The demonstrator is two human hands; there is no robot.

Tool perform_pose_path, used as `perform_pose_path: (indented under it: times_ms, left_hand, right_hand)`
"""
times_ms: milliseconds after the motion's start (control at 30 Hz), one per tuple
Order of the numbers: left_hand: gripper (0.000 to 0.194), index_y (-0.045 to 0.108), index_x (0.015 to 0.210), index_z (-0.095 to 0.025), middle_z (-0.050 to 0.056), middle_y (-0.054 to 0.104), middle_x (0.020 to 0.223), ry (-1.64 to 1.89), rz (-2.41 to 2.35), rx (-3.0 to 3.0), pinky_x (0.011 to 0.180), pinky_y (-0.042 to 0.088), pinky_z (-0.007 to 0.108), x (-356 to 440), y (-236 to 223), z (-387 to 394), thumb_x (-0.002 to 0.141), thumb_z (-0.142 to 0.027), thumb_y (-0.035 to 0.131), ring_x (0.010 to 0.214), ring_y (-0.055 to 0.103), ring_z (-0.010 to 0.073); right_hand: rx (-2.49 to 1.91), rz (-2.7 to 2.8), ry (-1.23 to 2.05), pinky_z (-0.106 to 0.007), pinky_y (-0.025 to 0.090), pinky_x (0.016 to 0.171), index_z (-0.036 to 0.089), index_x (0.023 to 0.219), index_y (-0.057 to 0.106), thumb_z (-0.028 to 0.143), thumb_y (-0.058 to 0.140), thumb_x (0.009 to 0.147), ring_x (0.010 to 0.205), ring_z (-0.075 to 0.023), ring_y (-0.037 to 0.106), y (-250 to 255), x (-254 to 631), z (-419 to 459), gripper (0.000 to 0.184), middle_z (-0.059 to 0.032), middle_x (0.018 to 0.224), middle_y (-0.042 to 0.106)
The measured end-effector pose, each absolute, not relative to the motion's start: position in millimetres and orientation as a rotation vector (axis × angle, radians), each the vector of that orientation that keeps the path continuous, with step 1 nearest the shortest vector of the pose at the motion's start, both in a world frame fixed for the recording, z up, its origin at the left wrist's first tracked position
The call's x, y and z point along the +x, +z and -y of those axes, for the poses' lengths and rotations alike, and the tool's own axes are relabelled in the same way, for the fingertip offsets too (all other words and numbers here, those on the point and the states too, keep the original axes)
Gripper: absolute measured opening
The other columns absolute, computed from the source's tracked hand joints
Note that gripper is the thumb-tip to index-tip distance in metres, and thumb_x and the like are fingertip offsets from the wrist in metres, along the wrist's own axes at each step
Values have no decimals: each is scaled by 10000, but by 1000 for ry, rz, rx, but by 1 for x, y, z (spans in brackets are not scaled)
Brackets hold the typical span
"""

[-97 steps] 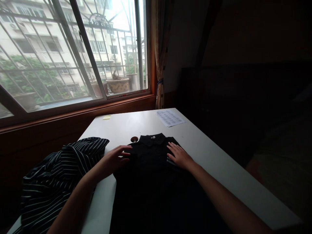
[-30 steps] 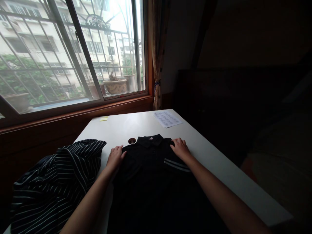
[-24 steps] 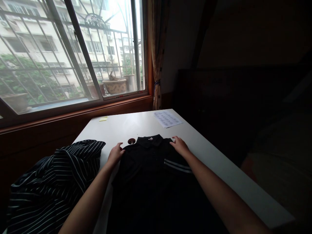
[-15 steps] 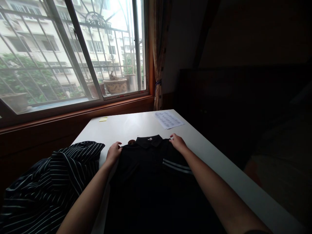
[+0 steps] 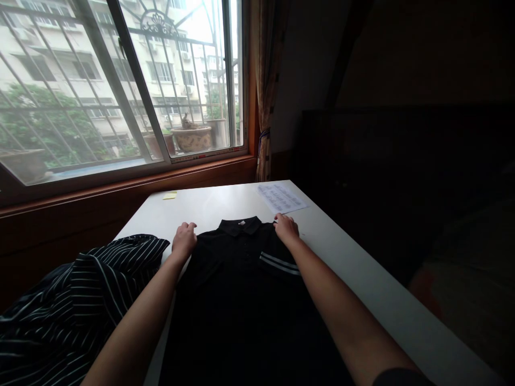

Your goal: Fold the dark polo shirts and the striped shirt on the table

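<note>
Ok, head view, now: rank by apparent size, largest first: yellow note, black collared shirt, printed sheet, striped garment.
1. Black collared shirt
2. Striped garment, cut off at the frame edge
3. Printed sheet
4. Yellow note

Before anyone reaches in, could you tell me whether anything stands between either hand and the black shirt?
Nothing visible does: the left hand and right hand are at the shirt's shoulders.
</note>
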State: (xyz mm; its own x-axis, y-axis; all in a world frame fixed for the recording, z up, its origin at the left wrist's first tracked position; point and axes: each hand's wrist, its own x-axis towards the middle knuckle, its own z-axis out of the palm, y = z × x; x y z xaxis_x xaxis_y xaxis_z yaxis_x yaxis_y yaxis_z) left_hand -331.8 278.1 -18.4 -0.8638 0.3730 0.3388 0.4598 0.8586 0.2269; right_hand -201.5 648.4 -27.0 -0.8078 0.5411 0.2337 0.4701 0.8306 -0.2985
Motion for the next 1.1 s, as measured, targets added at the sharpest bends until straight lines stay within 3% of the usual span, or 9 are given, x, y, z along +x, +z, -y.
perform_pose_path:
  times_ms: [100, 200, 333, 433, 900, 1033, 1100]
  left_hand:
    - [379, 593, 1297, -165, 162, 549, 1369, -395, 2703, -722, 1107, 397, 429, -310, -22, -287, 942, -243, 484, 1306, 500, 304]
    - [452, 544, 1393, -202, 112, 445, 1540, -343, 2685, -922, 1207, 263, 432, -280, -33, -295, 976, -367, 480, 1465, 331, 286]
    - [594, 392, 1530, -235, 69, 284, 1645, -260, 2841, -1065, 1229, 146, 523, -250, -50, -295, 1004, -511, 396, 1538, 153, 294]
    - [619, 333, 1561, -262, 48, 216, 1662, -229, 2967, -1041, 1229, 107, 537, -245, -55, -293, 1013, -549, 336, 1545, 113, 278]
    - [628, 251, 1586, -308, 34, 129, 1680, -188, 2972, -1026, 1225, 98, 543, -243, -49, -293, 1015, -562, 314, 1550, 72, 262]
    - [700, 193, 1600, -187, 106, 119, 1682, -285, 2774, -795, 1232, 125, 509, -236, -50, -289, 1007, -522, 353, 1546, 111, 276]
    - [655, 299, 1560, -125, 149, 214, 1658, -293, 2706, -758, 1239, 139, 461, -234, -52, -287, 1013, -481, 343, 1532, 180, 279]
  right_hand:
    - [-703, 2708, 270, -378, 412, 955, 224, 1211, 637, 256, 549, 940, 1200, -290, 502, -29, -193, -629, 287, -138, 1279, 606]
    - [-456, 2789, 244, -380, 344, 1094, 195, 1355, 580, 320, 469, 981, 1322, -280, 435, -43, -177, -610, 409, -147, 1457, 502]
    - [-240, 2978, 284, -409, 162, 1222, 135, 1526, 395, 499, 336, 1015, 1512, -263, 201, -68, -153, -597, 630, -126, 1642, 265]
    - [-221, 3045, 300, -418, 94, 1239, 124, 1566, 312, 557, 262, 1018, 1540, -235, 114, -76, -145, -597, 701, -116, 1664, 189]
    - [-258, 3070, 312, -412, 90, 1243, 89, 1579, 262, 596, 246, 1005, 1543, -229, 98, -65, -144, -600, 767, -117, 1672, 111]
    - [-298, 3033, 300, -408, 111, 1241, 77, 1576, 265, 594, 285, 997, 1537, -245, 131, -65, -144, -599, 777, -122, 1667, 149]
    - [-380, 2953, 297, -400, 147, 1234, 63, 1563, 296, 562, 308, 999, 1521, -261, 196, -66, -143, -597, 753, -139, 1658, 192]
